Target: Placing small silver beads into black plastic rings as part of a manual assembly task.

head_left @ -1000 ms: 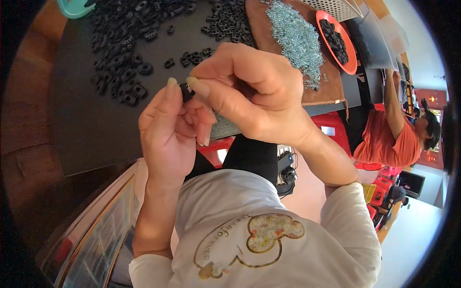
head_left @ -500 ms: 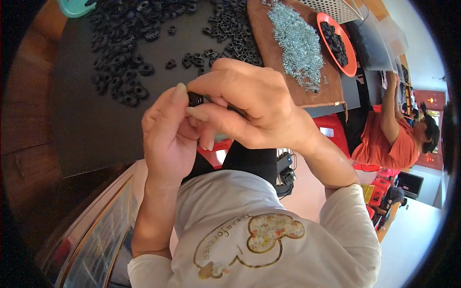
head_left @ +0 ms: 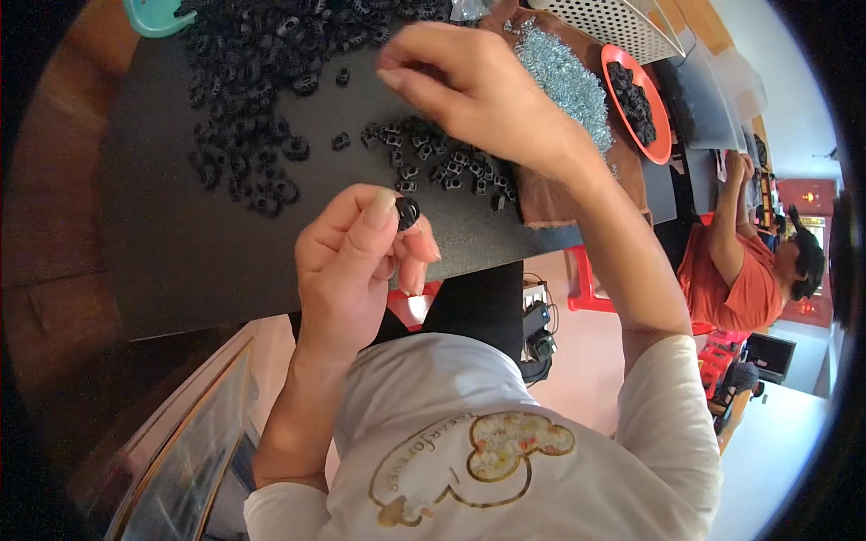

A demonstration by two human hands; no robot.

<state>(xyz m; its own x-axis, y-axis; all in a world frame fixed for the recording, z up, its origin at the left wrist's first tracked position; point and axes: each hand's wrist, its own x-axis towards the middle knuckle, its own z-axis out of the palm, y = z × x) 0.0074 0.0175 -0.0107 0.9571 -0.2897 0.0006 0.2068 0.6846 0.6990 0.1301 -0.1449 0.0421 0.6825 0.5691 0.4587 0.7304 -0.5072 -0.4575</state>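
In front of me my left hand (head_left: 352,261) pinches a small, rounded black plastic part (head_left: 409,213) between thumb and fingers, just above the near table edge. My right hand (head_left: 478,86) is raised over the far side of the table, its thumb and forefinger a little apart, and I see nothing between them. Below it, a spread of small black plastic pieces (head_left: 456,167) with holes lies on the table. To the left is a larger heap of black ringlike parts (head_left: 244,90), and a few single ones lie between the two groups.
A pile of tiny silvery pieces (head_left: 564,77) rests on a brown cloth (head_left: 550,203) on the dark table (head_left: 162,243). Beyond are an orange plate (head_left: 663,144) of black parts, a white perforated basket (head_left: 622,22) and a teal container (head_left: 149,22). Another person (head_left: 740,275) works at right.
My right hand has let go of the black part and moved up and away over the table. The left hand keeps the part and has shifted slightly right and nearer.
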